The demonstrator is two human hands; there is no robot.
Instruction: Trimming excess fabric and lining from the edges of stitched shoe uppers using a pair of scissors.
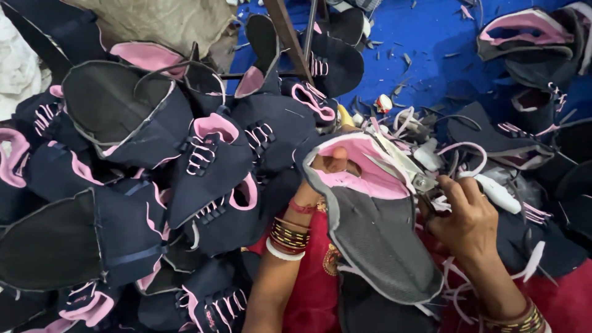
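Left hand (327, 163) tucked inside the soft, floppy shoe upper (370, 216), gripping its collar — right hand (465, 219) closed on scissors (425, 185) beside its rim.

Shoemaking workshop; heaped navy-and-pink shoe uppers (203, 160); offcuts (401, 61) litter blue floor (425, 37).

Approx 20+ shoe uppers (203, 160), 2 hands (468, 222), 1 scissors (425, 185)

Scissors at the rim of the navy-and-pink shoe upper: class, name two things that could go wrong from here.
1. The small metal scissors in the right hand work close to the pink lining of the navy-and-pink fabric shoe upper; a slip might nick the cloth.
2. The left hand sits inside that opening near the blades, so its fingers could be cut.
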